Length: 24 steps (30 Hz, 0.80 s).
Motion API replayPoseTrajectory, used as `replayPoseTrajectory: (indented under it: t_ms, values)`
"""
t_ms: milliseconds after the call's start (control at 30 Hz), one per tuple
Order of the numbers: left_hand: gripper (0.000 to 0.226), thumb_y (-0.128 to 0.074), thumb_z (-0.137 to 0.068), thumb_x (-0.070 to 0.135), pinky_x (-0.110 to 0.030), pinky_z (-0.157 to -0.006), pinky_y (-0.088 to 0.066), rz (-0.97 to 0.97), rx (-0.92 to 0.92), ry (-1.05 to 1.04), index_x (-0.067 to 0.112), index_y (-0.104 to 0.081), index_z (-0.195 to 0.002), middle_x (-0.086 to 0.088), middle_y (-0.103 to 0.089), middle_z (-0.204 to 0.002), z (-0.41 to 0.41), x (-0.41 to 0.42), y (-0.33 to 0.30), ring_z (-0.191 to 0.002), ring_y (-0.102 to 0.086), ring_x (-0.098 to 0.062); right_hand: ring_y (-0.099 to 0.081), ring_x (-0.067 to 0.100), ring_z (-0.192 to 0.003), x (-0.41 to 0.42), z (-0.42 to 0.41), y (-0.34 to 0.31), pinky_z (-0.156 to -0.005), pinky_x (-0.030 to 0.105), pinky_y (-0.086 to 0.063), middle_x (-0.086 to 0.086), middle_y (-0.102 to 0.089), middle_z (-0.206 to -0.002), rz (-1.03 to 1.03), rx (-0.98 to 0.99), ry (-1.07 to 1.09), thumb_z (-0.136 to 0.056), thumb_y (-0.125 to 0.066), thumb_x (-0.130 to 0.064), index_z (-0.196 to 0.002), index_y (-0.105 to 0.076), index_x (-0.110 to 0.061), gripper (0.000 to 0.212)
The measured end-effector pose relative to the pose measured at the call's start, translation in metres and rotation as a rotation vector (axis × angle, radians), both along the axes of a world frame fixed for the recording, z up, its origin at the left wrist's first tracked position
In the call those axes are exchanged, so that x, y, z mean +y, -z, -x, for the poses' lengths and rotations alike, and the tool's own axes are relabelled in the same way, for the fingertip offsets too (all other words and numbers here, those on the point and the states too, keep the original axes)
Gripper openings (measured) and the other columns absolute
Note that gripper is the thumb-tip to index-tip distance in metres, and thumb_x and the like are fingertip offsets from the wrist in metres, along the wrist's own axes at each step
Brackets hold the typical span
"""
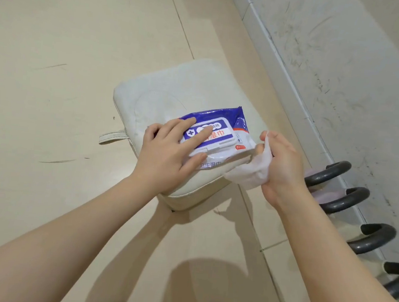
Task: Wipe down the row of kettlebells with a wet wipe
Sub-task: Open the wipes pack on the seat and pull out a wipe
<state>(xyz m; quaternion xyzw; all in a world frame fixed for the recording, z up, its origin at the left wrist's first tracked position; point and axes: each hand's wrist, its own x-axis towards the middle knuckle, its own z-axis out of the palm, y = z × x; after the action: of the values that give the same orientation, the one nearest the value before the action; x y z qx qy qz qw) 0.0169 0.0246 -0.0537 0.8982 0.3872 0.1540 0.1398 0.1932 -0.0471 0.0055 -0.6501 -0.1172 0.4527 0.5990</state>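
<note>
Wet wipe (252, 173): bunched in my right hand (282, 168), fingers curled shut around it, a loose corner trailing left toward the pack; soft, limp, light, likely slick with moisture.
Left hand (169, 152): fingers spread flat, pressing the blue wipe pack (219, 133) onto the white stool (165, 91).
Kettlebells (349, 199): row along the wall on my right, dark handles showing, just beyond my right hand; probably heavy and rigid.
Hold: I judge the looped handles the place to steady each one.
</note>
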Motion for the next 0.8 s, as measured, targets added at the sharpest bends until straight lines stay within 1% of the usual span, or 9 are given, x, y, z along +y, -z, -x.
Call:
replayPoseTrajectory:
  t_ms: [133, 267, 300, 400, 467, 533, 600, 667, 800]
  values:
    - [0.042, -0.041, -0.086, 0.037, -0.041, -0.095, -0.024, -0.085, 0.077, -0.016, 0.022, -0.063, -0.117, -0.016, -0.057, -0.133, -0.008, -0.005, -0.004, -0.119, -0.054, -0.036, -0.043, 0.008, -0.035, -0.024, -0.013, 0.002, -0.038, 0.012, -0.035, -0.003, -0.046, -0.042, 0.115, 0.192, 0.008, -0.095, -0.044, -0.015, -0.072, -0.052, -0.015, 0.024]
    - [0.033, -0.048, -0.082, 0.027, -0.047, -0.104, -0.026, -0.24, -0.019, 0.029, 0.007, -0.068, -0.098, -0.02, -0.049, -0.14, -0.036, -0.023, -0.032, -0.129, -0.044, -0.041, -0.043, 0.013, -0.039, -0.048, -0.019, 0.003, -0.039, 0.015, -0.035, 0.002, -0.046, -0.047, 0.172, 0.146, -0.103, -0.096, -0.041, -0.01, -0.074, -0.05, -0.012, 0.024]
    - [0.033, -0.049, -0.083, 0.028, -0.043, -0.101, -0.031, -0.171, -0.127, 0.093, 0.006, -0.068, -0.1, -0.019, -0.052, -0.137, -0.048, -0.034, -0.042, -0.126, -0.048, -0.037, -0.046, 0.015, -0.042, -0.054, -0.021, 0.003, -0.04, 0.016, -0.038, 0.003, -0.049, -0.05, 0.173, 0.157, -0.141, -0.096, -0.041, -0.01, -0.076, -0.051, -0.011, 0.022]
    - [0.049, -0.046, -0.083, 0.05, -0.027, -0.089, -0.044, 0.67, -0.274, 0.165, 0.017, -0.061, -0.115, 0.002, -0.063, -0.119, -0.08, -0.071, -0.063, -0.108, -0.059, -0.013, -0.056, 0.019, -0.059, -0.065, -0.035, -0.001, -0.052, 0.023, -0.045, 0.006, -0.055, -0.065, 0.147, 0.176, -0.189, -0.096, -0.041, -0.009, -0.085, -0.055, -0.007, 0.018]
    - [0.046, -0.056, -0.076, 0.055, -0.023, -0.075, -0.044, 1.019, -0.258, 0.118, 0.021, -0.061, -0.107, 0.008, -0.066, -0.1, -0.096, -0.086, -0.055, -0.088, -0.061, -0.007, -0.054, 0.019, -0.063, -0.07, -0.05, -0.001, -0.059, 0.026, -0.043, 0.004, -0.053, -0.063, 0.141, 0.166, -0.141, -0.097, -0.042, -0.011, -0.08, -0.053, -0.011, 0.02]
    - [0.033, -0.068, -0.073, 0.045, -0.024, -0.066, -0.04, 1.092, -0.223, 0.136, 0.018, -0.061, -0.09, 0.005, -0.064, -0.084, -0.107, -0.093, -0.041, -0.073, -0.056, -0.01, -0.049, 0.013, -0.059, -0.076, -0.067, 0.002, -0.056, 0.022, -0.043, 0.001, -0.047, -0.063, 0.153, 0.122, -0.111, -0.098, -0.043, -0.015, -0.081, -0.054, -0.013, 0.02]
    - [0.02, -0.071, -0.077, 0.029, -0.024, -0.066, -0.037, 1.219, -0.216, 0.171, 0.014, -0.059, -0.081, -0.003, -0.062, -0.076, -0.117, -0.099, -0.032, -0.069, -0.051, -0.012, -0.051, 0.012, -0.07, -0.084, -0.087, 0.011, -0.071, 0.026, -0.048, 0.001, -0.05, -0.076, 0.176, 0.06, -0.108, -0.099, -0.041, -0.018, -0.089, -0.057, -0.014, 0.019]
    - [0.007, -0.067, -0.083, 0.016, -0.02, -0.071, -0.039, 1.325, -0.219, 0.179, 0.012, -0.061, -0.081, -0.003, -0.062, -0.075, -0.13, -0.103, -0.027, -0.072, -0.053, -0.01, -0.058, 0.015, -0.087, -0.092, -0.108, 0.021, -0.088, 0.033, -0.048, 0.003, -0.059, -0.096, 0.206, 0.049, -0.054, -0.099, -0.039, -0.021, -0.101, -0.059, -0.015, 0.021]
    - [0.019, -0.067, -0.08, 0.018, -0.018, -0.078, -0.043, 1.402, -0.324, 0.061, 0.013, -0.068, -0.098, 0.004, -0.062, -0.078, -0.162, -0.103, -0.027, -0.076, -0.055, -0.009, -0.061, 0.024, -0.108, -0.117, -0.15, 0.036, -0.087, 0.038, -0.053, 0.013, -0.058, -0.125, 0.203, 0.223, 0.013, -0.092, -0.051, -0.039, -0.111, -0.057, -0.007, 0.038]
